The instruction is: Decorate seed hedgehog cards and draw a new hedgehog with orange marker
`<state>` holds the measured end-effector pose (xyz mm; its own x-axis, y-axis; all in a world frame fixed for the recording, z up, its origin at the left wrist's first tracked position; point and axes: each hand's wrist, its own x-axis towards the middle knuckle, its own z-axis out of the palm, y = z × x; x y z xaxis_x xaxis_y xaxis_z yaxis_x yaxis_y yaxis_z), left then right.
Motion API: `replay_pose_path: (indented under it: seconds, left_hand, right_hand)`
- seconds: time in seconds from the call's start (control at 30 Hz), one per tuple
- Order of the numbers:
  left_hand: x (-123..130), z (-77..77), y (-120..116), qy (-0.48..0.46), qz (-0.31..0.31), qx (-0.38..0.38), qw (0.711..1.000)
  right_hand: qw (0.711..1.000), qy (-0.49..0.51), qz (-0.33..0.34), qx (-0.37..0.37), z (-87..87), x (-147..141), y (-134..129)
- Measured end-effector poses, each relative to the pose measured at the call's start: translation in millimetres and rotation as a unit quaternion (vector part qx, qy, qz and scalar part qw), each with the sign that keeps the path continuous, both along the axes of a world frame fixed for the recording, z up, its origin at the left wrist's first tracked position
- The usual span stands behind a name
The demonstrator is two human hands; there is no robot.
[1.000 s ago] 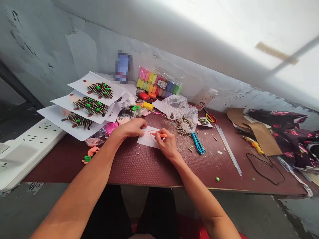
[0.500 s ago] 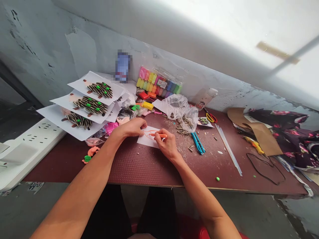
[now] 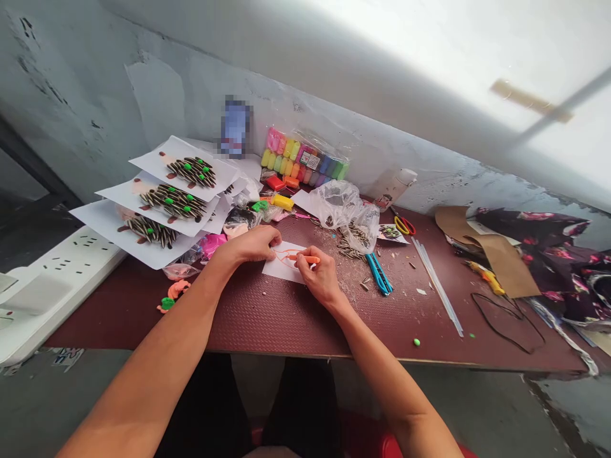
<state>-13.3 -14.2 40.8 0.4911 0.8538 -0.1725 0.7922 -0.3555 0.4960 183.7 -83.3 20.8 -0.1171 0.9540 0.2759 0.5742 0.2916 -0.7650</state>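
A small white sheet of paper (image 3: 281, 270) with orange curved lines lies on the dark red table. My right hand (image 3: 317, 273) is closed around an orange pen (image 3: 311, 259), its tip at the drawn lines. At the sheet's upper left edge rests my left hand (image 3: 258, 244), fingers bent together; whether they pinch the paper is hidden. To the left are stacked sheets (image 3: 165, 152) bearing hedgehog shapes of striped seeds with green dots. Loose seeds (image 3: 352, 247) and a clear plastic bag (image 3: 337, 200) lie beyond my right hand.
A blue cutter (image 3: 379, 275), scissors (image 3: 405, 224), clear glue sticks (image 3: 438, 289) and a yellow glue gun (image 3: 487, 277) lie to the right. Coloured clay packs (image 3: 305, 159) lean at the wall beside a bottle (image 3: 396, 189). A white power strip (image 3: 62, 273) is at left.
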Motion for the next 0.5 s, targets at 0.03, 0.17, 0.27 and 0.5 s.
replay_pose_path:
  seconds: [0.03,0.17,0.27,0.5]
  left_hand:
    - [0.2,0.3,-0.1,0.000,-0.001,-0.002,1.000]
    - [0.8,0.7,-0.1,-0.004,-0.004,-0.011,1.000]
    - [0.7,0.5,0.2,-0.003,-0.004,-0.008,1.000]
    - [0.0,1.2,-0.2,-0.004,0.000,-0.012,1.000]
  right_hand:
    - [1.000,0.000,0.007,-0.003,-0.4,-0.4,-0.2]
    - [0.999,0.011,0.033,-0.019,-0.3,-1.7,-1.1]
    - [1.000,0.015,0.014,-0.011,0.5,-1.4,-1.0]
    - [0.999,0.027,0.030,-0.031,3.0,-0.7,-0.9]
